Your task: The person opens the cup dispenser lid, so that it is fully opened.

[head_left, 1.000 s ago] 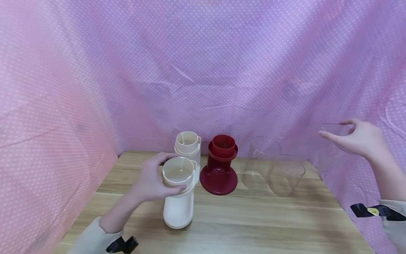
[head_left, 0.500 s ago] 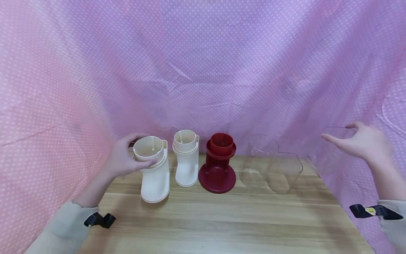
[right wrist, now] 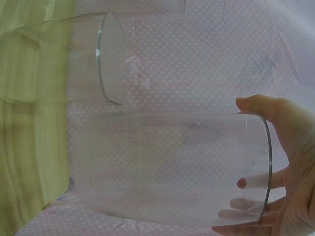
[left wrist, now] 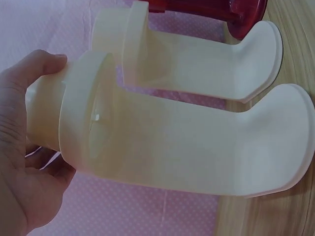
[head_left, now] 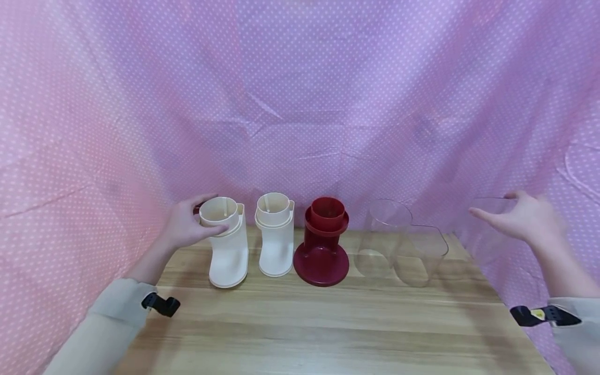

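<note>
My left hand (head_left: 185, 225) grips the cream plastic stand (head_left: 228, 258) round the ring at its top. In the left wrist view that stand (left wrist: 172, 142) has a collar, a flat back and a rounded foot; whether the foot touches the table I cannot tell. Beside it stands a second cream stand (head_left: 276, 252), and then a dark red stand (head_left: 322, 264) with a round foot. Over at the right, my right hand (head_left: 529, 221) holds a clear container (right wrist: 172, 169) by its rim, thumb and fingers on opposite sides. This container is raised off the wood in the right wrist view.
Two more clear containers stand to the right of the red stand: a round one (head_left: 372, 260) and one with a squarer rim (head_left: 414, 263). The wooden table (head_left: 319, 333) is bordered by a pink dotted cloth (head_left: 300, 104) at the back and sides.
My left hand has carried the cream stand left and back, from in front of the second stand to its left side, then slightly lower. The right hand has dipped slightly with the clear container.
</note>
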`<state>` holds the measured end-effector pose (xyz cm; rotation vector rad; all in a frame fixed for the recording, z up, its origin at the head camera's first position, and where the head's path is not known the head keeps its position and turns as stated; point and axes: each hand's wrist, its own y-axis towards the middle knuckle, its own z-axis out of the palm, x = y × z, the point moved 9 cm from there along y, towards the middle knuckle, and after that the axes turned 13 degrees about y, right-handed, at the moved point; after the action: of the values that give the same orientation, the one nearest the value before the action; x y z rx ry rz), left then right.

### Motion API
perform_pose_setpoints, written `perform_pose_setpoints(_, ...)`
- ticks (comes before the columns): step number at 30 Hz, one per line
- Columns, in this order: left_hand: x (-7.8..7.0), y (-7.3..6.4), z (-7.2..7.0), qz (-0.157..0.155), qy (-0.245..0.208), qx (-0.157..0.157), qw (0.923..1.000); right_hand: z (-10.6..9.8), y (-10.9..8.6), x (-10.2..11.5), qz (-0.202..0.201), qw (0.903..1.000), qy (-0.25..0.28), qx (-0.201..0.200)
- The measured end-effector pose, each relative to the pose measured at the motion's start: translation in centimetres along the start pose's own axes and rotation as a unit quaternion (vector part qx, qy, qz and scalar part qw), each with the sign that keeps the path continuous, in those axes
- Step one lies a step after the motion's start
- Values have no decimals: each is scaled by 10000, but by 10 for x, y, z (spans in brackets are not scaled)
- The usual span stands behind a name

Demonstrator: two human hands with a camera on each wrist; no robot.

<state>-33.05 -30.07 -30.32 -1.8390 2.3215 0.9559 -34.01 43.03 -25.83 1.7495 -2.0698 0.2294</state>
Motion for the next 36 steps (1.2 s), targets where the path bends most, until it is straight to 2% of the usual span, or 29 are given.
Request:
perform_pose_setpoints(5, 10, 6, 12, -69, -123, 227, 9996, 16, 1, -6, -42, 10000, -4, 86)
perform_pose_setpoints(12, 17, 14, 20, -158, -113, 341, 9992, 46, 0, -15, 190, 9985, 98, 507)
perform_pose_setpoints(19, 18, 17, 26, 0, -383, 190, 9991, 68, 6, -20, 261, 9971, 97, 706)
perform_pose_setpoints(28, 22, 20, 34, -48, -628, 376, 9973, 94, 13, -35, 340, 9955, 217, 856)
perform_pose_setpoints(36, 21, 18, 36, -15, -877, 329, 9956, 109, 14, -32, 334, 9952, 187, 902)
